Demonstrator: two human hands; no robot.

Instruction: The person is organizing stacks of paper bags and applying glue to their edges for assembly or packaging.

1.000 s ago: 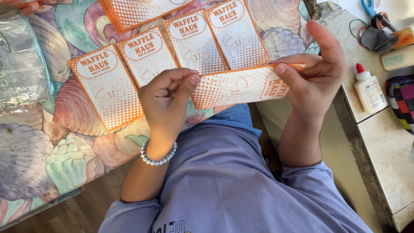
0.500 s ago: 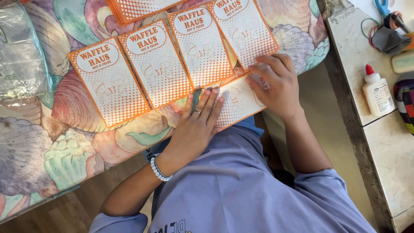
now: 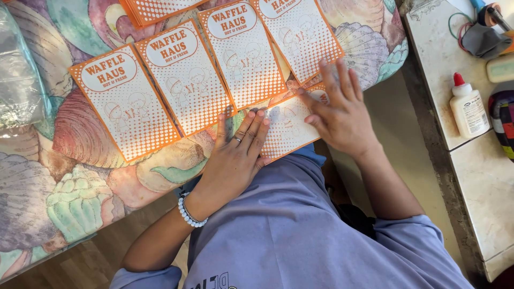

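An orange paper bag (image 3: 289,126) is pressed flat on the shell cloth (image 3: 80,182) by the left hand (image 3: 235,155) and right hand (image 3: 340,109), fingers spread, nothing pinched.

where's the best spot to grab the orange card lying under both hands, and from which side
Probably its near long edge, from the person's side. The orange card lies flat on the shell-patterned cloth, pressed down by the left hand and right hand. Its near edge seems to overhang the table edge, so a thumb could slip under there. The far edge tucks under the upright cards.
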